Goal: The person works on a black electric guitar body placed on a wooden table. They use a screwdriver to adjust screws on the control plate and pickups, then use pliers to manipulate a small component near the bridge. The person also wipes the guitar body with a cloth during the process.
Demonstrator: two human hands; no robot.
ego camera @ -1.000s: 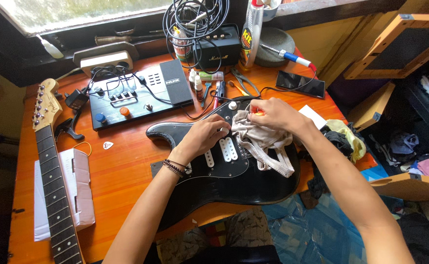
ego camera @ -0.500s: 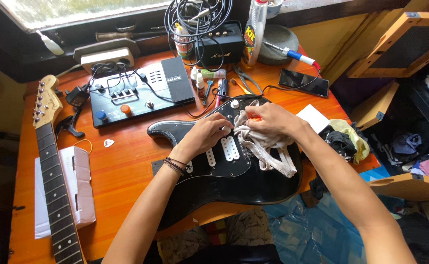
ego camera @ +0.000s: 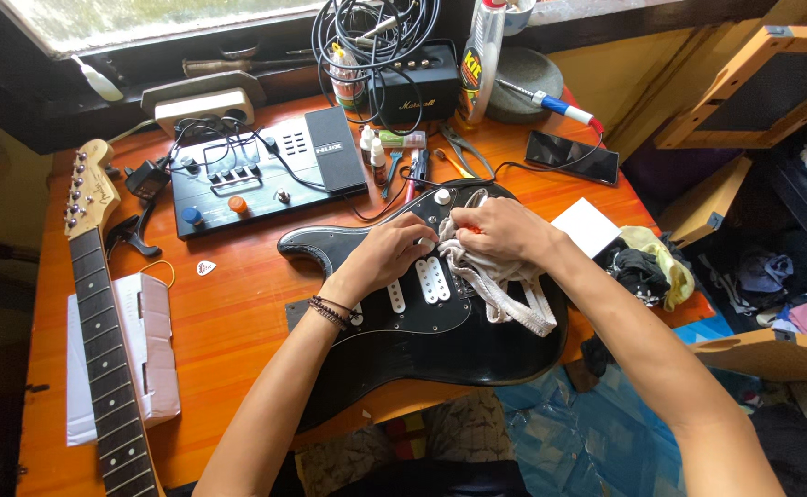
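Head view: left hand [ego camera: 389,256] presses flat on the glossy black electric guitar body [ego camera: 440,322], while right hand [ego camera: 505,230], just beside it, bunches a white woven rag [ego camera: 505,285].

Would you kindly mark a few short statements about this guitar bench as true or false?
1. The right hand presses a white cloth onto the black guitar body. True.
2. The neck is attached to the body. False: it lies apart, on the left of the desk.
3. The left hand rests on the body. True.
4. The phone lies on the body. False: it lies on the desk, behind it.
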